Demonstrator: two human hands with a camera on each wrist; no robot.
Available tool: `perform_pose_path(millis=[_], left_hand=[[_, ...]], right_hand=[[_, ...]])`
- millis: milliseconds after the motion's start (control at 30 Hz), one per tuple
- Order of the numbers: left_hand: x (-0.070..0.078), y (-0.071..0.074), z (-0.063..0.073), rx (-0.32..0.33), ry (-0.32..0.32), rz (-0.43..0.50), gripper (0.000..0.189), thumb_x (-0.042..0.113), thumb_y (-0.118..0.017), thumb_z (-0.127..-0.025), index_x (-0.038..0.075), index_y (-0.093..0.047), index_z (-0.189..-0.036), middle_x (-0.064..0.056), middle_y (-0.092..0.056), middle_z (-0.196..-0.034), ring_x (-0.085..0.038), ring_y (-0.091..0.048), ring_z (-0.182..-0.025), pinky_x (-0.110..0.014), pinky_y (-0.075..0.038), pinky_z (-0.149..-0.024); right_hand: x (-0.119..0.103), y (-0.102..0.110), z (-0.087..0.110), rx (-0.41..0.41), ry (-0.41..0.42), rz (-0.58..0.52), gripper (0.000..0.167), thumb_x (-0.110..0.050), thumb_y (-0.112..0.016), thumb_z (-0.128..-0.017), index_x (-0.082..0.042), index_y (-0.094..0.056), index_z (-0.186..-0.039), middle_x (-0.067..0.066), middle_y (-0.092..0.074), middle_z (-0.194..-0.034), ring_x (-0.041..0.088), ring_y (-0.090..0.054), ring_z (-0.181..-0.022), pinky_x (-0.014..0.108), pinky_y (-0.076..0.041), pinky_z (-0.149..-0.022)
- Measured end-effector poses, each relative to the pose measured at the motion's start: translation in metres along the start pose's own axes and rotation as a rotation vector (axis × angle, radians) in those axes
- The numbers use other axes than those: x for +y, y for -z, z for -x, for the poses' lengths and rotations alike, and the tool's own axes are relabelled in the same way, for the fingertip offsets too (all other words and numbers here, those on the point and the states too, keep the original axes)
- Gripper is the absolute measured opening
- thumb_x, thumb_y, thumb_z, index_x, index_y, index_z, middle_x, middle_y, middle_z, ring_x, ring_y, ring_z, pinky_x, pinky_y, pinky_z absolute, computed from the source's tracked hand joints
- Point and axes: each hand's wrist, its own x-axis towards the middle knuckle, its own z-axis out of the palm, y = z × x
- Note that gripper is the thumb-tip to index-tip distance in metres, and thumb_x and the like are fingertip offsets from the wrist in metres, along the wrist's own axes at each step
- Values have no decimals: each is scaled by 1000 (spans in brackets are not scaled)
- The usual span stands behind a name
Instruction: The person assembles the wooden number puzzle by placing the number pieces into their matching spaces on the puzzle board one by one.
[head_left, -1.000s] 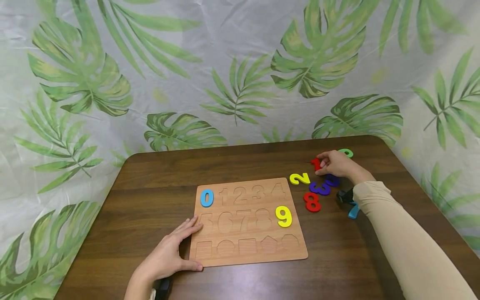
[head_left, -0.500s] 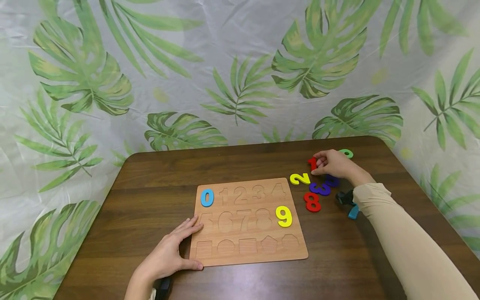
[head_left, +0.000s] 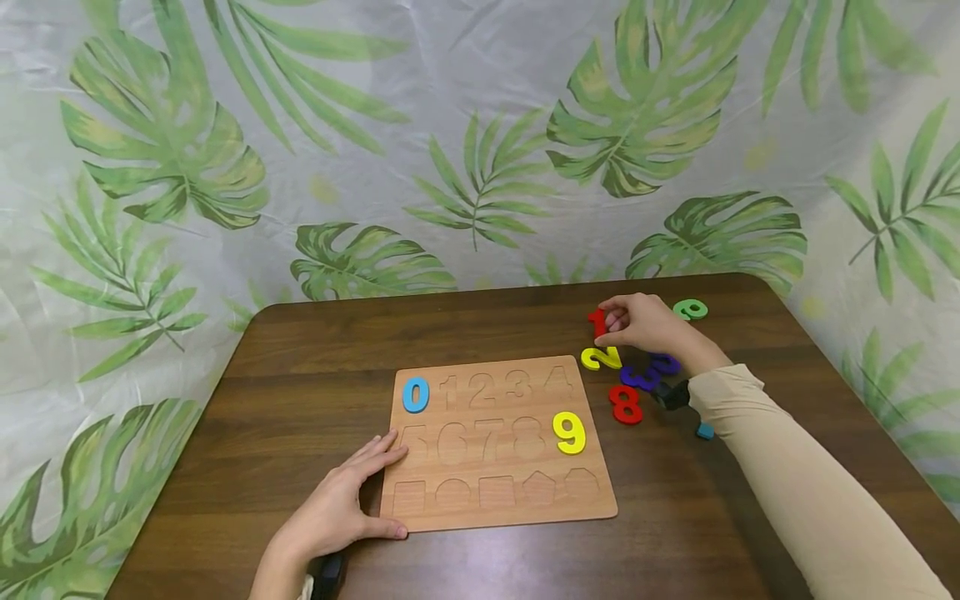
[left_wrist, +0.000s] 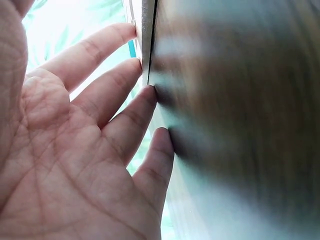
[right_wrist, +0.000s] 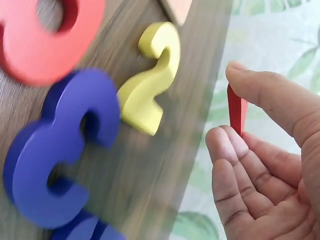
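Between thumb and fingers my right hand (head_left: 641,323) pinches a red number 1 (head_left: 597,322), held above the table just behind the yellow number 2 (head_left: 601,358). The right wrist view shows this red piece (right_wrist: 237,110) edge-on in the grip. My left hand (head_left: 347,500) rests at the left edge of the wooden number board (head_left: 480,467), its thumb on the near left corner and its fingertips on the left side. In the left wrist view the fingers (left_wrist: 127,122) are extended, tips at the board's edge. On the board lie a blue 0 (head_left: 416,395) and a yellow 9 (head_left: 569,433).
Right of the board lie a red 8 (head_left: 626,404), a purple 3 (head_left: 640,377) and another purple piece (head_left: 666,364). A green number (head_left: 690,309) sits near the back right. A blue piece (head_left: 705,431) is mostly hidden by the right sleeve. A leaf-patterned curtain (head_left: 480,167) hangs behind the table.
My right hand has moved left with the red 1, from above the purple pieces to behind the yellow 2. The green number shows more fully. My left hand stays in place.
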Motion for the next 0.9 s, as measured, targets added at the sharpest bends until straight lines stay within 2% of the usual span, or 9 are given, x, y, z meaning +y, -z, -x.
perform_pose_path(millis=[300,767,900], left_hand=[[-1,-1,0,2,-13,5,103,51,-100,-68,18,-59,-156,-2,-38,-175,-41,-29,-164,-71,-33,-124],[-2,0,0,-1,-15,7,103,52,-100,-68,19,-58,-156,-1,-37,-175,-41,-29,-164,-72,-32,-124],[-3,0,0,2,-10,12,102,51,-100,-68,18,-59,-156,-3,-38,-175,-42,-29,-164,-73,-32,-123]], right_hand=[[-22,-14,-5,-16,22,-2,67,-24,-87,-91,7,-61,-144,13,-72,-111,22,-70,-96,39,-60,-91],[-68,-38,-8,-52,96,-23,63,-23,-91,-88,7,-65,-138,12,-72,-110,19,-67,-93,33,-60,-88],[-80,-49,-10,-70,127,-28,63,-24,-91,-88,7,-66,-137,12,-73,-110,19,-67,-94,35,-60,-90]])
